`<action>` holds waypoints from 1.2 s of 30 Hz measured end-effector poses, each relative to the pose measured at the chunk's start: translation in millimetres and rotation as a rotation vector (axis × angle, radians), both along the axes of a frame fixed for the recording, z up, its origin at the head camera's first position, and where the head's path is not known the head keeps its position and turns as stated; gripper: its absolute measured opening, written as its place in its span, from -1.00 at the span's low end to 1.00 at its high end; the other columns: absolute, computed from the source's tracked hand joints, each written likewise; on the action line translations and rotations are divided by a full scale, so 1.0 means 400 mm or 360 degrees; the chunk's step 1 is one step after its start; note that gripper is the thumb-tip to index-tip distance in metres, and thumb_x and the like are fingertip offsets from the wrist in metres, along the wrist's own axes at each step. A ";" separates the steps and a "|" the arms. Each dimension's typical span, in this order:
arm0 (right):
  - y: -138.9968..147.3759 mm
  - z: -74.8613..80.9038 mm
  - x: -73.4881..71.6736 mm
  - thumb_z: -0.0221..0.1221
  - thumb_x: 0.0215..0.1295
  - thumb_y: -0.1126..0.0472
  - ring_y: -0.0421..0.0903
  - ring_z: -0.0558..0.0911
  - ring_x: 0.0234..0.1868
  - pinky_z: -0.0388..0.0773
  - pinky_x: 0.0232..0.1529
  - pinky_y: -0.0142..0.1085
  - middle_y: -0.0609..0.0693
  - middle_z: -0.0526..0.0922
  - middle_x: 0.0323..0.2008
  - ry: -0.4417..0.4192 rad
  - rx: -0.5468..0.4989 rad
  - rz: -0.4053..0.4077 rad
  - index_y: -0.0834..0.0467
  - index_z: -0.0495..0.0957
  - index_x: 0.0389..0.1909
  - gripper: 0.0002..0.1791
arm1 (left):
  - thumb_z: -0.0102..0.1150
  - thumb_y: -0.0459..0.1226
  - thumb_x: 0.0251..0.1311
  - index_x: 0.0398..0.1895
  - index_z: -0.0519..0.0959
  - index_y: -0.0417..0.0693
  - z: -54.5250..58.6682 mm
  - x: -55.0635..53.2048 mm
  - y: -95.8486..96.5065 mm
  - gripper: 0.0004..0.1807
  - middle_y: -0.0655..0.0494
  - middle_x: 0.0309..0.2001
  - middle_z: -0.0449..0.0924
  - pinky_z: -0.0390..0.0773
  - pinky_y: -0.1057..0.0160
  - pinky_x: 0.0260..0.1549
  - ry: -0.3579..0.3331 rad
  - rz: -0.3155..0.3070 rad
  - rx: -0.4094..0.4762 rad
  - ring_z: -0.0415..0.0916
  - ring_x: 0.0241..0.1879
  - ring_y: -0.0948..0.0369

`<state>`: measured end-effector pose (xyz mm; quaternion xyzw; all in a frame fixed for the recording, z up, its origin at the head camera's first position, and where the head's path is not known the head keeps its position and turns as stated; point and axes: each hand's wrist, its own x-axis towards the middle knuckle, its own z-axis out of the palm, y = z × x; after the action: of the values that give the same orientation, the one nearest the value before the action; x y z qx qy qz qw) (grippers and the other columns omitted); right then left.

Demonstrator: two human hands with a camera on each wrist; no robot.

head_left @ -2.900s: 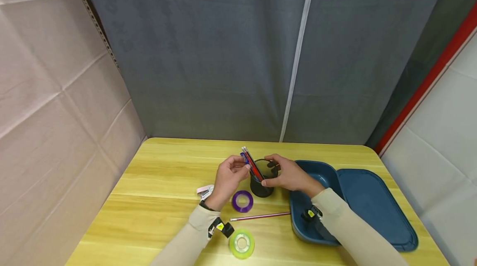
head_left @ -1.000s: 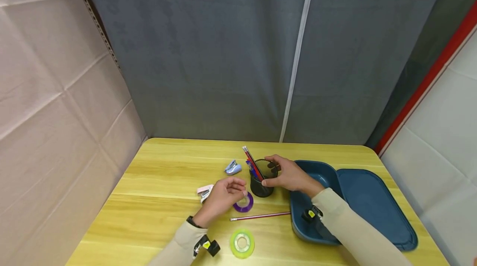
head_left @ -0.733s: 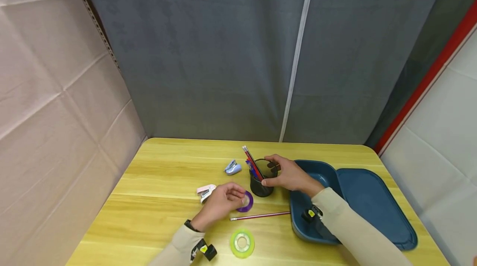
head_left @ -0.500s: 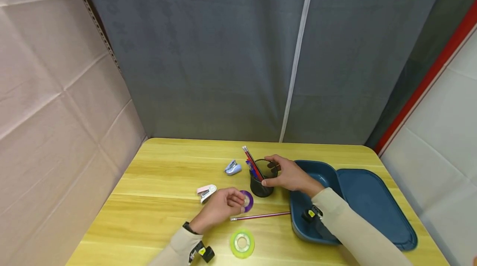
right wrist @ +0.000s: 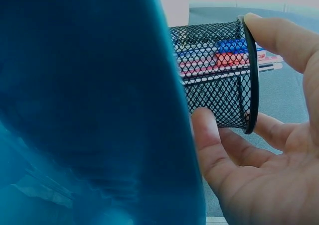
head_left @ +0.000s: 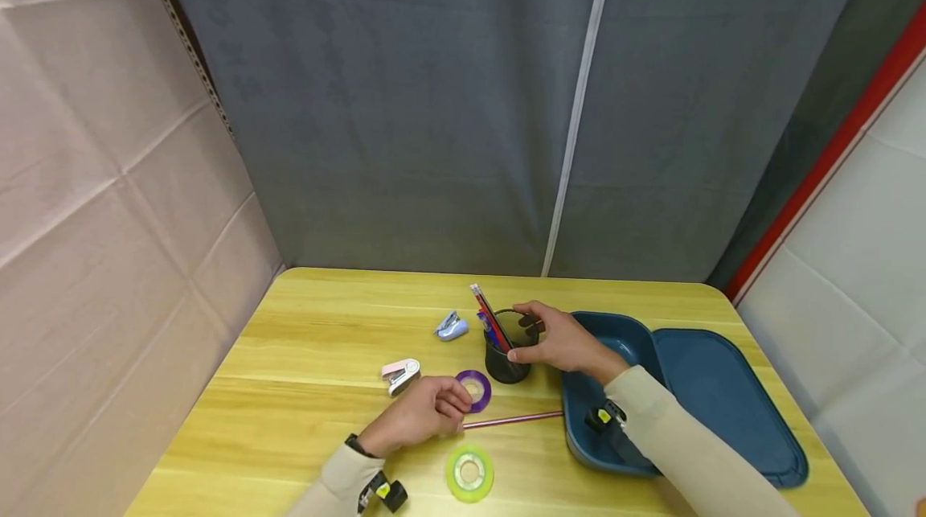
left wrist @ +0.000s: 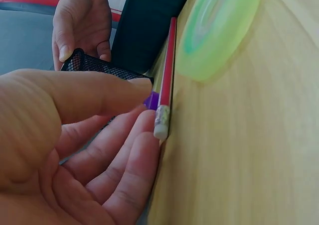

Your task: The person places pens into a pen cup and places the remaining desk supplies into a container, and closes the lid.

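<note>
My right hand [head_left: 560, 340] grips the rim of a black mesh pen holder [head_left: 506, 367], thumb at the near side and fingers round the far side. Pencils and pens [right wrist: 234, 58], red, blue and black, lean inside it. My left hand [head_left: 423, 412] is low over the table, thumb and fingers apart. Its fingertips are right at the eraser end of a red pencil [left wrist: 169, 70] that lies on the table. A purple tape roll [head_left: 485, 392] lies just beyond those fingers, and a green tape roll [head_left: 470, 489] nearer the front.
A pink-and-white stapler [head_left: 401, 375] lies left of the left hand, and a light blue one [head_left: 452, 328] farther back. Under the right forearm stands a dark blue box [head_left: 579, 412], its lid [head_left: 731, 404] beside it on the right.
My left hand has let go of a blue pen in the holder and moved down and toward me, past the purple tape, to the pencil's eraser end. The right hand has stayed on the holder.
</note>
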<state>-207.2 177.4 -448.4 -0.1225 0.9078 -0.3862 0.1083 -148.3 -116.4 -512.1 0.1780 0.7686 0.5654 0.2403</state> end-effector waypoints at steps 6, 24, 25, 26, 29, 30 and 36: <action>0.000 0.000 0.002 0.58 0.07 -0.17 0.20 0.57 0.30 0.54 0.33 0.27 0.16 0.60 0.32 -0.0005 -0.0011 -0.0003 0.05 0.43 0.49 -0.02 | 0.37 -0.65 -0.01 -0.04 0.66 -0.28 -0.005 -0.002 -0.010 -0.59 -0.16 -0.13 0.72 0.75 0.37 -0.19 0.0005 -0.0047 -0.0001 0.71 -0.16 0.04; 0.000 -0.007 0.000 0.59 0.05 -0.18 0.22 0.57 0.31 0.55 0.33 0.29 0.15 0.60 0.33 -0.0035 -0.0024 -0.0029 0.01 0.43 0.49 -0.02 | 0.35 -0.67 -0.05 -0.11 0.69 -0.19 -0.014 -0.006 -0.017 -0.58 -0.11 -0.18 0.72 0.74 0.38 -0.21 0.0091 -0.0115 -0.0126 0.69 -0.23 0.17; 0.000 -0.007 0.000 0.59 0.05 -0.18 0.21 0.57 0.31 0.55 0.33 0.29 0.15 0.60 0.32 -0.0032 -0.0023 -0.0029 0.01 0.43 0.49 -0.02 | 0.34 -0.68 -0.05 -0.11 0.69 -0.20 -0.014 -0.006 -0.017 -0.59 -0.10 -0.18 0.72 0.74 0.39 -0.21 0.0087 -0.0110 -0.0118 0.68 -0.23 0.17; 0.001 -0.007 0.001 0.59 0.05 -0.17 0.21 0.57 0.31 0.55 0.33 0.29 0.15 0.60 0.32 -0.0029 -0.0023 -0.0028 0.01 0.43 0.49 -0.02 | 0.32 -0.68 -0.05 -0.10 0.69 -0.21 -0.014 -0.006 -0.017 -0.58 -0.10 -0.18 0.72 0.75 0.38 -0.20 0.0077 -0.0102 -0.0106 0.69 -0.23 0.15; 0.001 -0.008 0.002 0.59 0.05 -0.17 0.21 0.57 0.30 0.55 0.32 0.28 0.15 0.61 0.31 -0.0019 -0.0022 -0.0019 0.02 0.43 0.49 -0.02 | 0.27 -0.68 -0.06 -0.08 0.69 -0.24 -0.010 -0.005 -0.017 -0.57 -0.13 -0.16 0.72 0.75 0.38 -0.19 0.0042 -0.0083 -0.0061 0.70 -0.20 0.10; 0.001 -0.008 0.001 0.59 0.05 -0.17 0.21 0.58 0.29 0.55 0.32 0.28 0.15 0.61 0.31 -0.0015 -0.0023 -0.0015 0.02 0.43 0.49 -0.02 | 0.25 -0.68 -0.06 -0.07 0.68 -0.25 -0.008 -0.004 -0.017 -0.56 -0.15 -0.15 0.73 0.75 0.38 -0.19 0.0030 -0.0078 -0.0047 0.70 -0.19 0.07; 0.002 -0.007 0.000 0.59 0.05 -0.17 0.21 0.58 0.30 0.55 0.33 0.28 0.15 0.61 0.31 -0.0011 -0.0029 -0.0011 0.03 0.43 0.49 -0.01 | 0.19 -0.66 -0.01 0.01 0.66 -0.32 -0.006 -0.009 -0.020 -0.55 -0.23 -0.08 0.72 0.72 0.39 -0.23 -0.0024 -0.0067 0.0036 0.70 -0.14 0.02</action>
<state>-207.2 178.0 -451.0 -0.1191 0.9043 -0.3952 0.1091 -151.9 -124.5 -514.4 0.1926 0.7564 0.5703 0.2558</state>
